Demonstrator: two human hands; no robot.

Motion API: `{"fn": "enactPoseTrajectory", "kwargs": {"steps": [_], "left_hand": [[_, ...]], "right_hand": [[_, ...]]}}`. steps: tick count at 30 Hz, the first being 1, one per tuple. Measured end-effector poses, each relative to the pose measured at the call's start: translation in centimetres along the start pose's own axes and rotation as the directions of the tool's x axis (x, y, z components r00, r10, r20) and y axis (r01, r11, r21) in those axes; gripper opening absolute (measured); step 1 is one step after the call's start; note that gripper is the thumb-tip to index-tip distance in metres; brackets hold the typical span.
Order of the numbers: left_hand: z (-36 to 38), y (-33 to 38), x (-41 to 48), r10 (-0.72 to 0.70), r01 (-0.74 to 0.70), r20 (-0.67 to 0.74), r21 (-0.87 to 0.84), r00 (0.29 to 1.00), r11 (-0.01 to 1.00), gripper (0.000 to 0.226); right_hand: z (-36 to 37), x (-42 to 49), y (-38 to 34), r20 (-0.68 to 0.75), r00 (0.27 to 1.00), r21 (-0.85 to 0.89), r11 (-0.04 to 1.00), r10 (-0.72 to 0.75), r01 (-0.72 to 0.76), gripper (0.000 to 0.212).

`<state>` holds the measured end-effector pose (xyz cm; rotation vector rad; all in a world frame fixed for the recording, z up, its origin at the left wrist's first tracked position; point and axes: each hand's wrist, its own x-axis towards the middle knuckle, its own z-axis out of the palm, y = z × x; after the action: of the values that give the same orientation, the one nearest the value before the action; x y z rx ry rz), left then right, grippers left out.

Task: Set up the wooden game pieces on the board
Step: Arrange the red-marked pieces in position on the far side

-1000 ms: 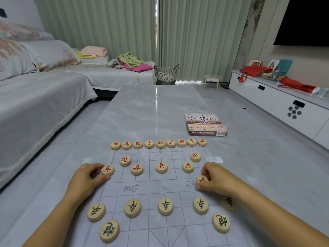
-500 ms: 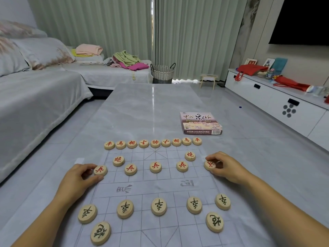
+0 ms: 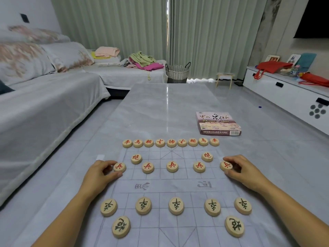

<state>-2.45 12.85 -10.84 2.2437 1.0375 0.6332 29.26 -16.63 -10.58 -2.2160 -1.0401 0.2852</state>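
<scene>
A thin translucent game board (image 3: 178,186) lies on the grey marble table. Round wooden pieces with red characters fill its far side: a back row of several (image 3: 171,142), two cannon pieces, and a row of soldier pieces. Black-marked pieces (image 3: 176,205) sit in a row on the near side, with two more nearer me. My left hand (image 3: 99,175) pinches the leftmost red soldier piece (image 3: 119,167) between thumb and fingers. My right hand (image 3: 243,171) pinches the rightmost red soldier piece (image 3: 225,165), which is tilted slightly.
The game's cardboard box (image 3: 218,123) lies on the table beyond the board's right side. A covered sofa (image 3: 44,107) runs along the left. A white low cabinet (image 3: 288,97) stands at the right, a woven basket (image 3: 177,73) past the table's far end.
My right hand carried its red soldier piece from the river line up and right to the board's right edge in the soldier row. My left hand stayed on the leftmost soldier.
</scene>
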Motion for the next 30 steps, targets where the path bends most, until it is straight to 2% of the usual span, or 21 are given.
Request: {"fn": "enactPoseTrajectory", "kwargs": {"steps": [14, 23, 30], "left_hand": [[0.1, -0.2, 0.2, -0.004, 0.004, -0.016, 0.03, 1.0, 1.0, 0.036], [-0.1, 0.2, 0.0, -0.014, 0.014, -0.005, -0.006, 1.0, 1.0, 0.048], [-1.0, 0.4, 0.0, -0.064, 0.076, 0.122, -0.098, 0.99, 0.992, 0.053]], "right_hand": [[0.3, -0.1, -0.1, -0.015, 1.0, -0.038, 0.999, -0.025, 0.025, 0.04], [0.1, -0.3, -0.6, 0.003, 1.0, -0.008, 1.0, 0.008, -0.008, 0.051], [-0.5, -0.2, -0.8, -0.01, 0.995, 0.233, 0.968, 0.097, -0.092, 0.043]]}}
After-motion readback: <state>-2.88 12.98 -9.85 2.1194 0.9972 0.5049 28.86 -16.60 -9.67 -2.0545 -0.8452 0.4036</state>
